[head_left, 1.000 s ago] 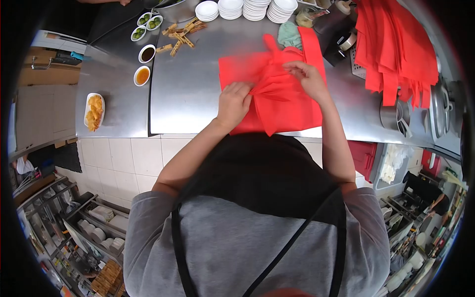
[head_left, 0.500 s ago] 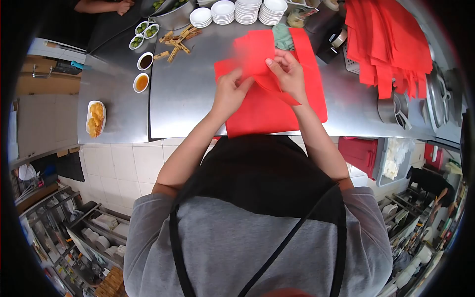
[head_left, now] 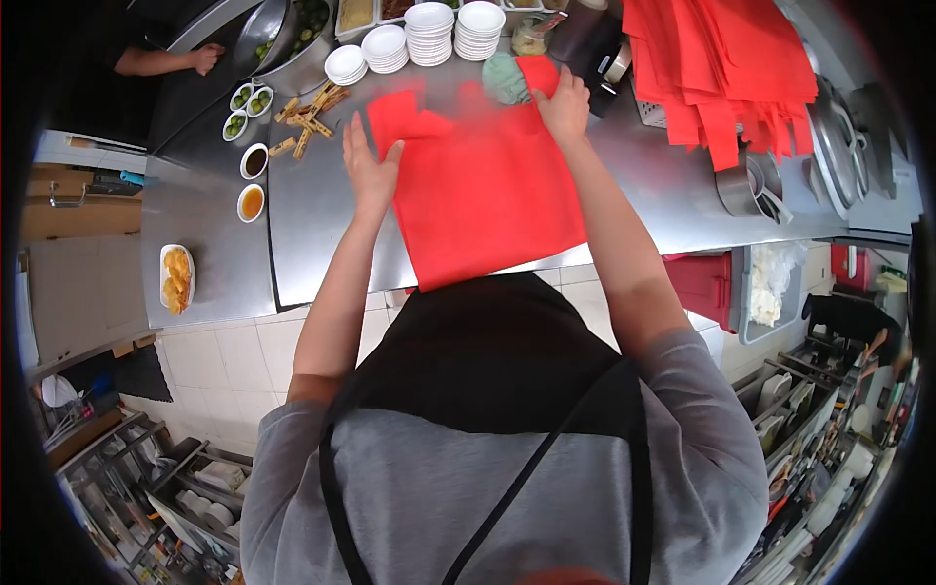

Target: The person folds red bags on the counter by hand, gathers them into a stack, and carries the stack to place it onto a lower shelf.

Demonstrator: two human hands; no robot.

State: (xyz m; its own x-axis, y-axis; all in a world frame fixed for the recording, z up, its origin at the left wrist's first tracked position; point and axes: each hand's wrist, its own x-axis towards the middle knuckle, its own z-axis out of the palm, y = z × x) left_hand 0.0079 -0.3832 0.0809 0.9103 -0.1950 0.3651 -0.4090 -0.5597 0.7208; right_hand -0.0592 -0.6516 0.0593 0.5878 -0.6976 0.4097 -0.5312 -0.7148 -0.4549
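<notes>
A red fabric bag [head_left: 487, 195] lies spread out on the steel counter in front of me, its top edge and straps partly blurred. My left hand [head_left: 370, 174] is at the bag's upper left edge, fingers stretched out and thumb towards the fabric. Over the upper right corner, my right hand [head_left: 564, 107] has its fingers apart, beside a red strap [head_left: 536, 70]. Whether either palm presses on the bag is hard to tell. A crumpled green cloth [head_left: 505, 80] sits just beyond the top edge, partly behind the strap.
Stacked white dishes [head_left: 429, 34] stand at the back, near wooden clothespins [head_left: 310, 119]. Sauce bowls [head_left: 252, 202], green limes and a dish of fried food [head_left: 176, 278] are to the left. More red bags [head_left: 721, 68] hang at right above a pot [head_left: 743, 185]. Another person's hand [head_left: 206, 58] shows upper left.
My hands have moved apart, left hand leftward and right hand up, letting go of the folded strap part. The bag now lies flatter. The camera view has shifted.
</notes>
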